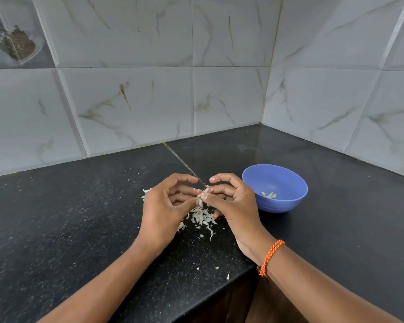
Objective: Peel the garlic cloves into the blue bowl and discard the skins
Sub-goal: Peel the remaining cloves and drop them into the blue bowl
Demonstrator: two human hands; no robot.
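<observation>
left hand [163,206] + right hand [231,201]: fingertips pinch one clove [202,194] | above skins [202,217] on tabletop [79,217] | clove mostly hidden

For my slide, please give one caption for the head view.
Both hands pinch a garlic clove above loose skins, beside the blue bowl.

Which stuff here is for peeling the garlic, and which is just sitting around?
For the job:
- garlic clove, pinched between the left hand and right hand
- blue bowl, a few peeled cloves inside
- pile of skins on the black counter

Just there:
- orange wrist thread
- corner shelf, top left
- tiled wall
</observation>
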